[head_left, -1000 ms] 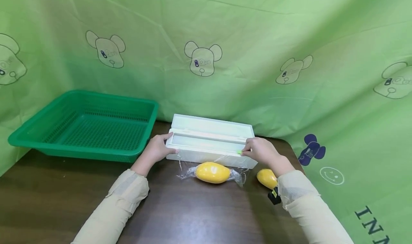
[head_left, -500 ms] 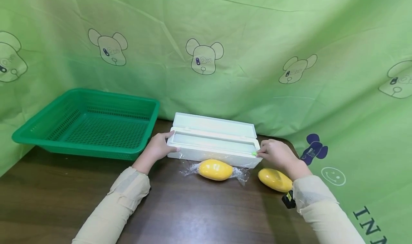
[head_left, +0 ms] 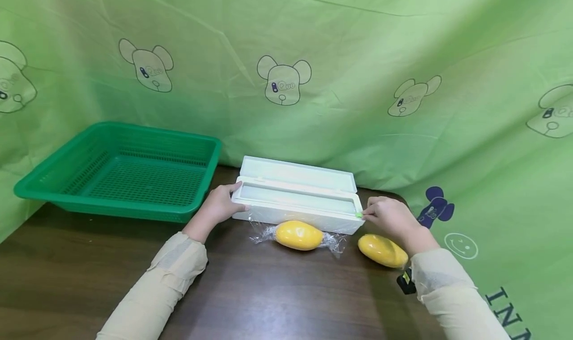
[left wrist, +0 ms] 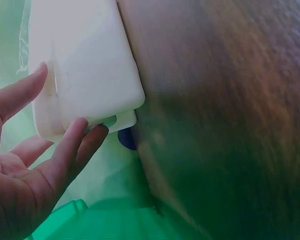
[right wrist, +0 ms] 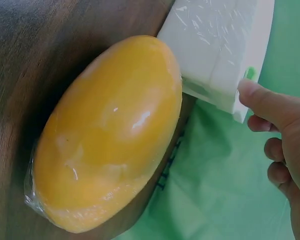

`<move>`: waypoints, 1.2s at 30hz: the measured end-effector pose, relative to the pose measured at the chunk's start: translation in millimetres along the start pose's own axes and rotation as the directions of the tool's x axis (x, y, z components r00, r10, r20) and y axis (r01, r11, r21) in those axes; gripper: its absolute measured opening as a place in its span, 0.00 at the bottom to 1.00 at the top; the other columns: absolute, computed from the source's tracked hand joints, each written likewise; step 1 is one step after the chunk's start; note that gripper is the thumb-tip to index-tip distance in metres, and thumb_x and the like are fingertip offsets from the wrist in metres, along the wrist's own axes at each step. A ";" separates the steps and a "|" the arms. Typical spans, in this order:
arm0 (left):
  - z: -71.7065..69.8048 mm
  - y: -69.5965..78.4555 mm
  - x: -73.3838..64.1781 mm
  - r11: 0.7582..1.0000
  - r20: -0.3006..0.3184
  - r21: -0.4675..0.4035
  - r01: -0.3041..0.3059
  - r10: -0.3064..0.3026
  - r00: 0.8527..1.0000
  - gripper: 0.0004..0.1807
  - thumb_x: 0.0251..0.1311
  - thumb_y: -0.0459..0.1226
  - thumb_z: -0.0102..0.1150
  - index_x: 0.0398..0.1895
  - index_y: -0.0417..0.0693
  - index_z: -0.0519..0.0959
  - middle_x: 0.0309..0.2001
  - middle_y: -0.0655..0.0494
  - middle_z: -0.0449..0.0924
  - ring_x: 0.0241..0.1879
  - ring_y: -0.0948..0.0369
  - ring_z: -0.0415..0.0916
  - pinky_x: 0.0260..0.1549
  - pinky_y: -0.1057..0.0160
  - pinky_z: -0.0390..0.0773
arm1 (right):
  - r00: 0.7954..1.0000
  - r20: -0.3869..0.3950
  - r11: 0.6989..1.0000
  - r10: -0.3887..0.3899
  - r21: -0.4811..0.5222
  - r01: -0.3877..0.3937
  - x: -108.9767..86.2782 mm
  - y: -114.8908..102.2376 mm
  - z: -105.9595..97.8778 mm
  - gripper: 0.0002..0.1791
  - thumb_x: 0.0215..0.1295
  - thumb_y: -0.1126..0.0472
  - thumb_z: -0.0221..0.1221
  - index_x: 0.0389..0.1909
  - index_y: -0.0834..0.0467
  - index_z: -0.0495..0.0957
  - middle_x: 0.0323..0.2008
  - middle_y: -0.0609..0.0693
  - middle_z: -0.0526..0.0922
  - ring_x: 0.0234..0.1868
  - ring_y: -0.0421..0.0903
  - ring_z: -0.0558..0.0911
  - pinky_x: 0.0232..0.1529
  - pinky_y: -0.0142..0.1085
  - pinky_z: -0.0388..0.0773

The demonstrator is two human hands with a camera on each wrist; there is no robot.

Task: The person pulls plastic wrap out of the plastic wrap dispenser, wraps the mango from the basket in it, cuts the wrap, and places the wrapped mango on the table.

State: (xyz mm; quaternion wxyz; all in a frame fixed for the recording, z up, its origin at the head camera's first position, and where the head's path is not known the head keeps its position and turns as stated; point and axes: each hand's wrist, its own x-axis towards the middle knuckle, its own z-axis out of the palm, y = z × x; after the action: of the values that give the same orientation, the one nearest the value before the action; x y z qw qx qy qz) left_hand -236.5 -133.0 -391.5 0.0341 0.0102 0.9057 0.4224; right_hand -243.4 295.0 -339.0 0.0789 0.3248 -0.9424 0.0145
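A white cling film dispenser (head_left: 268,211) stands with its lid (head_left: 297,174) raised at the back. My left hand (head_left: 218,206) holds its left end between thumb and fingers, as the left wrist view also shows. At the right end, my right hand (head_left: 390,218) pinches the small green slide cutter (head_left: 359,215) on the front edge. Just before the dispenser lies a yellow oval fruit (head_left: 298,235), wrapped in clear film (head_left: 332,243) that bunches at both ends. Another film-wrapped yellow fruit (right wrist: 110,135) lies to the right, below my right hand.
A green perforated basket (head_left: 116,209) stands at the left on the brown wooden table (head_left: 277,290). Behind, a green printed curtain (head_left: 340,121) hangs against the table's back and right edges. A black device (head_left: 406,282) shows at the right wrist.
My right hand has slid rightward along the dispenser's front edge with the green slide cutter, to its right end. More of the right-hand fruit shows. My left hand stays at the left end.
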 end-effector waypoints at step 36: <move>14.3 46.5 -43.7 0.895 0.068 0.111 -0.433 0.428 0.901 0.09 0.55 0.34 0.76 0.38 0.42 0.88 0.41 0.51 0.85 0.46 0.51 0.81 0.48 0.52 0.80 | 0.968 -0.201 0.976 -0.148 0.127 0.175 41.9 -76.0 28.9 0.12 0.52 0.70 0.74 0.25 0.57 0.78 0.27 0.47 0.78 0.32 0.47 0.77 0.37 0.42 0.78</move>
State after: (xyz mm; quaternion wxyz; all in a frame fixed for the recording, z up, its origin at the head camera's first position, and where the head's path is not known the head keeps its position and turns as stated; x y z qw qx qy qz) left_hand -192.4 -94.3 -362.7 -0.0421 0.2211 0.9044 0.3625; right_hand -233.3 207.3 -362.8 0.1458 0.4026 -0.8973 0.1069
